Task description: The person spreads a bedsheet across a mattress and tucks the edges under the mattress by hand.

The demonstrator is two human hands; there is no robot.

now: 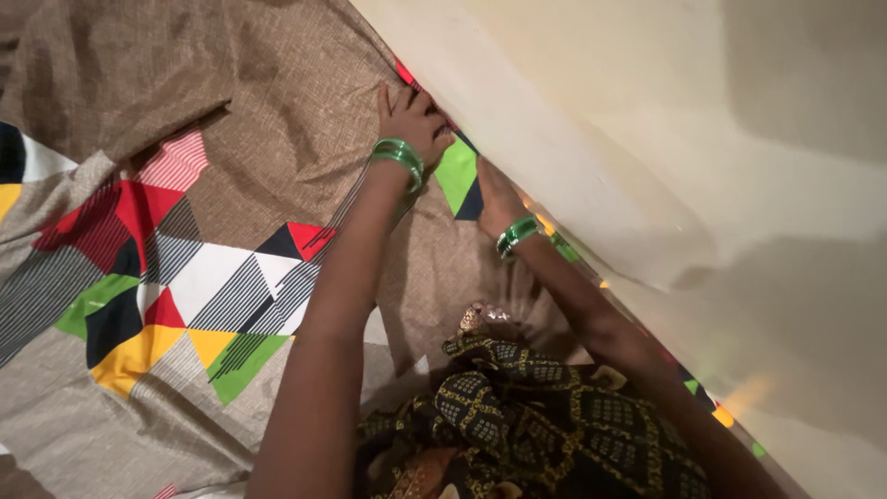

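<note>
A brown bedsheet (277,102) with coloured triangles and striped patches covers the bed. My left hand (413,118) lies flat on the sheet's edge where it meets the cream wall (647,139), fingers pressed toward the gap. My right hand (496,196) pushes down into the same gap a little nearer to me, its fingertips hidden behind the sheet edge. Both wrists wear green bangles. Whether either hand pinches cloth cannot be seen.
The cream wall runs diagonally from the top middle to the bottom right, tight against the bed. My dark patterned clothing with yellow print (517,416) fills the bottom middle. The sheet spreads wrinkled to the left.
</note>
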